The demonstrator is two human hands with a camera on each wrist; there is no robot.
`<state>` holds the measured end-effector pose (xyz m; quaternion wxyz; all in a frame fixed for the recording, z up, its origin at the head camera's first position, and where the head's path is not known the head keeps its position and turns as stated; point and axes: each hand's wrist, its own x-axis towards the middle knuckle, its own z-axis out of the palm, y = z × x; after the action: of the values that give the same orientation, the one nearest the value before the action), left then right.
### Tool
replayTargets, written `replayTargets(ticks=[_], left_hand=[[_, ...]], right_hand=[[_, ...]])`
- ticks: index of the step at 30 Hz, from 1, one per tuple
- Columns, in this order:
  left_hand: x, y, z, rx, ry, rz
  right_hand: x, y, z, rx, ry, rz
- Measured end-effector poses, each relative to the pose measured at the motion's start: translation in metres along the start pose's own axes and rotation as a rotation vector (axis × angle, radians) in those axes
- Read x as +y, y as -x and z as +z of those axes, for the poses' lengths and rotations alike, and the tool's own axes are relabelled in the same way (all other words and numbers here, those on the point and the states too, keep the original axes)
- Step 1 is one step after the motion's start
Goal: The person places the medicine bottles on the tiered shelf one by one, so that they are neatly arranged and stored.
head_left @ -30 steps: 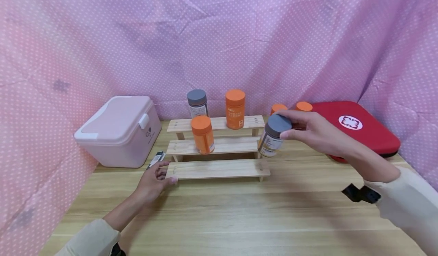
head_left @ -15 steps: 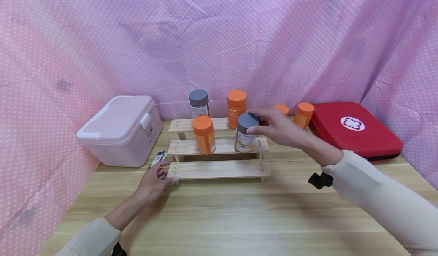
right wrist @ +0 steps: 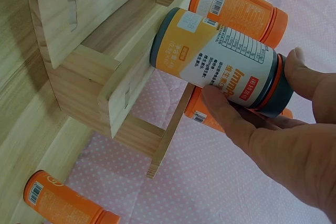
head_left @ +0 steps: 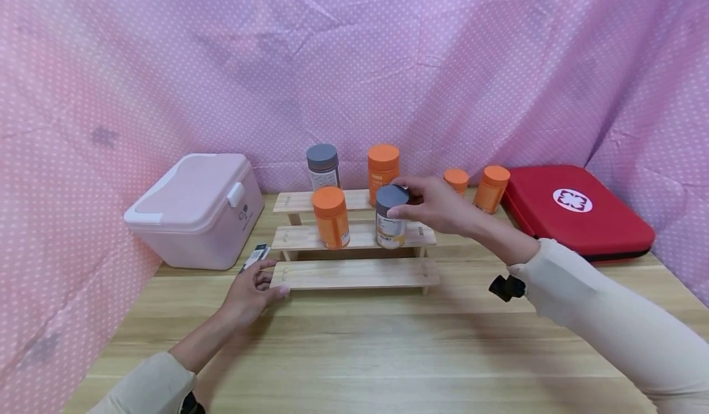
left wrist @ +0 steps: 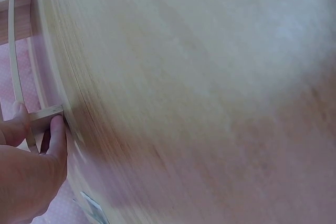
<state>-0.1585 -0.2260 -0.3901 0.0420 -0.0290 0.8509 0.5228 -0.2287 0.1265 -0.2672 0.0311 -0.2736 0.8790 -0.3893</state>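
Facing a three-step wooden rack (head_left: 354, 274) on a counter (head_left: 354, 352), we see the right hand (head_left: 437, 208), its fingers curled round the lid of a white-labeled jar (head_left: 391, 229). That jar is about upright at the rack's middle step, right of an orange jar (head_left: 332, 224); we cannot tell whether its base touches. The left hand (head_left: 244, 294) pinches the rack's lowest step at its left end. Left of the rack we find a pink box (head_left: 199, 217); right of it, a red case (head_left: 598, 223).
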Motion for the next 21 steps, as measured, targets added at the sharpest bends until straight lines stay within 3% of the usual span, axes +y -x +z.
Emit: replayTargets(ticks=[13, 17, 21], left_hand=[[0.000, 0.000, 0.000, 0.008, -0.030, -0.008], [0.000, 0.001, 0.001, 0.003, -0.029, -0.006], [0.000, 0.001, 0.000, 0.004, -0.022, -0.007]], right_hand=[[-0.002, 0.001, -0.001, 0.003, -0.031, 0.056], [0.001, 0.006, -0.006, 0.007, -0.057, 0.074], [0.005, 0.018, -0.016, 0.023, -0.010, 0.079]])
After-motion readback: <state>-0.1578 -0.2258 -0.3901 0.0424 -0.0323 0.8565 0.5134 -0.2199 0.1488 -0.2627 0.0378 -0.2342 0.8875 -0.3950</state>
